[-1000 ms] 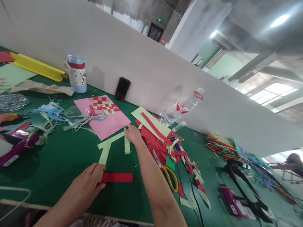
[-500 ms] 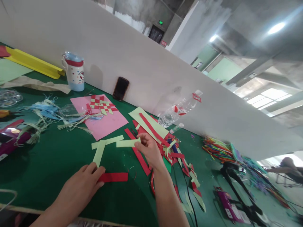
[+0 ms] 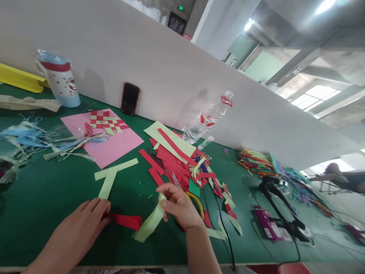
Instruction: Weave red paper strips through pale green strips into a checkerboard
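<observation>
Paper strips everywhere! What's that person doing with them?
A person is handling paper strips on a green table. The left hand holds one end of a red strip, and the right hand pinches a curved light green strip. Farther back, a checkered red-and-green piece lies on a pink sheet, and yellow-handled scissors lie beyond the right hand.

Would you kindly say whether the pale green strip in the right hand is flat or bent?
Bent: the pale green strip visibly curves between its free end and the right hand.
</observation>
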Action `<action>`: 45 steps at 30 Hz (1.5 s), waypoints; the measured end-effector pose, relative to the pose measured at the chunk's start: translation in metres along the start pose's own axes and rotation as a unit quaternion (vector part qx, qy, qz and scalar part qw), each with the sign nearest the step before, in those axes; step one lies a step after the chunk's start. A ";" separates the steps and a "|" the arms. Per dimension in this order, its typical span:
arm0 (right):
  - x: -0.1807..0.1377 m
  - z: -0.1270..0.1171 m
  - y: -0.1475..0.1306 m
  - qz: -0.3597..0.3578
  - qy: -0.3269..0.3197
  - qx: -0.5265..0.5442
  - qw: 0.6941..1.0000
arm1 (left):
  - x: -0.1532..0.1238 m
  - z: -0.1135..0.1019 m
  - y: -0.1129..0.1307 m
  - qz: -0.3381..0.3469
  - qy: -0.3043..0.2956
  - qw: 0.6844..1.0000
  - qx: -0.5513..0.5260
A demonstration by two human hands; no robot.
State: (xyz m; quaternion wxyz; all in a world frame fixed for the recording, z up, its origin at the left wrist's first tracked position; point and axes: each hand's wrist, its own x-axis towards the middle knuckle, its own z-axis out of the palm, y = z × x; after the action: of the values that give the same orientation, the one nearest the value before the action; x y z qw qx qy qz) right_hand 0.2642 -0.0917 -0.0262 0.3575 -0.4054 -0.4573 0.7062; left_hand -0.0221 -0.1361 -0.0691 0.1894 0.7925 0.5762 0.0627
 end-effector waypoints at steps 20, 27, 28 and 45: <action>-0.009 0.025 0.037 -0.079 0.268 -0.249 0.927 | -0.005 0.010 -0.010 0.009 0.070 0.996 -0.058; -0.006 0.030 0.047 -0.129 0.321 -0.328 0.879 | -0.004 0.016 -0.018 0.029 0.093 0.993 -0.065; -0.006 0.031 0.045 -0.149 0.327 -0.343 0.868 | -0.004 0.016 -0.018 0.028 0.095 0.993 -0.067; -0.013 0.083 0.061 -0.109 0.164 -0.195 0.961 | -0.006 0.020 -0.025 0.045 0.135 0.981 -0.131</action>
State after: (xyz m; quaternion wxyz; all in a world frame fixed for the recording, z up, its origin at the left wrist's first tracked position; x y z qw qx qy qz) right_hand 0.1869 -0.1525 -0.0596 0.4166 -0.5253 -0.5627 0.4836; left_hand -0.0401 -0.1393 -0.0958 0.2091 0.7699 0.5473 0.2530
